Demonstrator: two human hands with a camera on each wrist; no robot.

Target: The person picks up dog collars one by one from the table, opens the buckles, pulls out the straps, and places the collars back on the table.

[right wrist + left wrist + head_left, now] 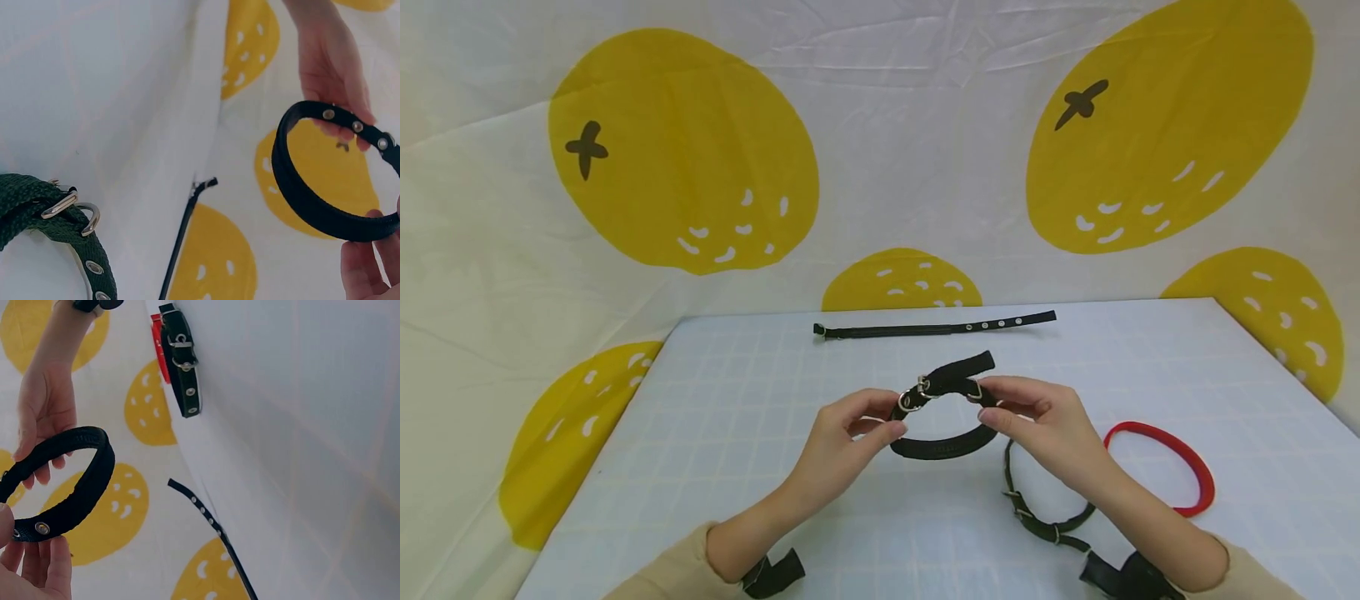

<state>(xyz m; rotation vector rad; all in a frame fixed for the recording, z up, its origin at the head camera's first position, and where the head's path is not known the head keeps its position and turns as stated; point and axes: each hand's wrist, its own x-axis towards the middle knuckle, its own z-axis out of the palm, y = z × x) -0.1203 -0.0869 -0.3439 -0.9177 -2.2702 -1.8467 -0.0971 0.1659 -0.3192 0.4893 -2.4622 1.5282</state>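
A black collar (pixel 943 450), fastened into a loop, is held up over the middle of the table. Its silver buckle (pixel 922 385) and a loose strap end (pixel 973 365) face upward at the top. My left hand (pixel 842 437) pinches the loop's left side between thumb and fingers. On the opposite side, my right hand (pixel 1052 421) pinches it near a metal ring. Metal eyelets show along the band (pixel 42 528) in the left wrist view. The right wrist view shows the wide smooth part of the loop (pixel 300 194) and fingertips of both hands on it.
A thin black collar (pixel 895 331) lies stretched out along the table's far edge. Right of my hands are a dark green buckled collar (pixel 1037 527) and a red collar (pixel 1198 471), partly hidden by my right forearm. A fruit-patterned cloth (pixel 917 167) hangs behind the table.
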